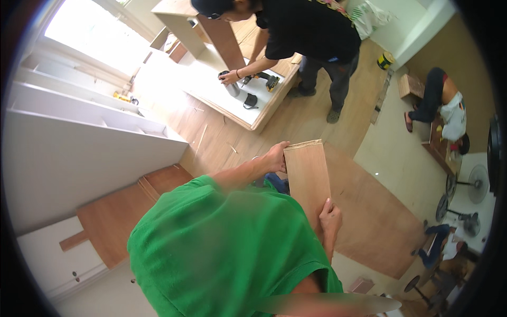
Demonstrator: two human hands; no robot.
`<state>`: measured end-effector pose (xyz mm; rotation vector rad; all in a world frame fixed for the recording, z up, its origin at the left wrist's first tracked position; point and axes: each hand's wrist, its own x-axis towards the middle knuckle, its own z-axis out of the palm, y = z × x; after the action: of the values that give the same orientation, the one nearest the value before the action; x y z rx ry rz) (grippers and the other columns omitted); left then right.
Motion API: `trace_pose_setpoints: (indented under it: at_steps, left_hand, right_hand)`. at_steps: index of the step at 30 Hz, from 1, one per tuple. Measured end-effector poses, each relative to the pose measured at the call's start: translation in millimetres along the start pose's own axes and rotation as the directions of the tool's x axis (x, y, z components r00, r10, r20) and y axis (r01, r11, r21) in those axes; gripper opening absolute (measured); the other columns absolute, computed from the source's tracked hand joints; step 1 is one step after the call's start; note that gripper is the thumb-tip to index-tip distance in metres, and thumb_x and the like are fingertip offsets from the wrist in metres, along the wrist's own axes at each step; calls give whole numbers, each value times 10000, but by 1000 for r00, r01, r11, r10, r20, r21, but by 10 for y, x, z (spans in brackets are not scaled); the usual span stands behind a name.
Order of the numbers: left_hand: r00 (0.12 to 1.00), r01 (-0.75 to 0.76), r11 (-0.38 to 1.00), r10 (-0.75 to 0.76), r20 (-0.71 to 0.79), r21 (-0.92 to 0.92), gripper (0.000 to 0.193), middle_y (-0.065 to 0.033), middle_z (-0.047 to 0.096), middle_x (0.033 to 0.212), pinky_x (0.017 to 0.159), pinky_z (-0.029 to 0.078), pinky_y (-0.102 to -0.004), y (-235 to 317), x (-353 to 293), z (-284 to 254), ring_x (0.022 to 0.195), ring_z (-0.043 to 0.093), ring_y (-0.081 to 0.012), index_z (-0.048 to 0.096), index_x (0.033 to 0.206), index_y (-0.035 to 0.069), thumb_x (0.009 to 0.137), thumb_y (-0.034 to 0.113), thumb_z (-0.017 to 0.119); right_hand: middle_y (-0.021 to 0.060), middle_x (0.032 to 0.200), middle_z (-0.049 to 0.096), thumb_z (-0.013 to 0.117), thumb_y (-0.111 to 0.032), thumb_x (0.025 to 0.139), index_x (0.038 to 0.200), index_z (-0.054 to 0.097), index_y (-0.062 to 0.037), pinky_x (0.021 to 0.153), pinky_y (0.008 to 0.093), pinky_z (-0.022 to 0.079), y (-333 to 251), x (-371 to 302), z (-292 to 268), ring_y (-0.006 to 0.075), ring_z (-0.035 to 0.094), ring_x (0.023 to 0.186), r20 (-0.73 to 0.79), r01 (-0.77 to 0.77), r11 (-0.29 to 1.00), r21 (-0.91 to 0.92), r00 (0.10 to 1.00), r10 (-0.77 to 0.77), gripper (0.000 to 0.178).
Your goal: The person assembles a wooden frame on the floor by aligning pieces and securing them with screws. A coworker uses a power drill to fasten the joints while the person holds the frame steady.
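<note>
A long, flat piece of light brown plywood [308, 171] is held up in front of my green shirt. Layered edges show along its far end, so it may be several boards stacked; I cannot tell. My left hand [278, 157] grips its far left corner, fingers wrapped around the edge. Lower down on the opposite side, my right hand [331, 215] is closed on the right edge, thumb on the face. The near end of the piece disappears behind my shirt.
Ahead, a co-worker in a black shirt [311, 31] leans over a white-topped platform [211, 100] with a cordless drill [272, 83]. A large brown plywood sheet [369, 216] lies to my right. White shelving [79, 153] stands left. Other people and fans [478, 182] are far right.
</note>
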<state>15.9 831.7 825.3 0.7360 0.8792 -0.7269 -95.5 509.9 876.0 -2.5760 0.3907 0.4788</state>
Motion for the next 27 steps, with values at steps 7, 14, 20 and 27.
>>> trace_pose_setpoints:
  at_steps: [7, 14, 20, 27]
  left_hand:
    - [1000, -13, 959, 15, 6, -283, 758, -332, 500, 1616, 1294, 292, -623, 117, -371, -703, 1502, 471, -506, 469, 1560, -98, 1113, 508, 379]
    - [962, -30, 887, 150, 227, -461, 746, -315, 503, 1621, 1306, 286, -599, 466, -760, -1217, 1509, 469, -478, 479, 1549, -97, 1087, 485, 411]
    - [800, 23, 877, 272, 535, -480, 632, -225, 595, 1564, 1247, 405, -565, 973, -1059, -1750, 1391, 601, -394, 561, 1481, -43, 1008, 370, 486]
    - [494, -231, 839, 537, 684, -492, 692, -230, 544, 1617, 1234, 435, -560, 1579, -1630, -1869, 1445, 586, -373, 413, 1621, -21, 1007, 211, 632]
  right_hand:
    - [295, 768, 679, 576, -537, 1071, 781, 630, 10, 672, 583, 507, -561, 128, 99, 525, 676, 756, 22, 175, 982, -69, 984, -174, 621]
    - [291, 677, 608, 633, -462, 1069, 747, 575, 42, 597, 555, 457, -1321, 403, -17, 485, 593, 617, 16, 331, 943, -27, 944, -331, 600]
    - [283, 679, 601, 612, -446, 1088, 764, 587, 59, 603, 536, 448, -2211, 420, -230, 438, 572, 603, 49, 404, 914, -35, 914, -402, 600]
    - [186, 676, 559, 522, -381, 1156, 820, 607, 40, 619, 460, 423, -3409, 316, -1116, 274, 499, 615, 159, 482, 853, -199, 875, -457, 546]
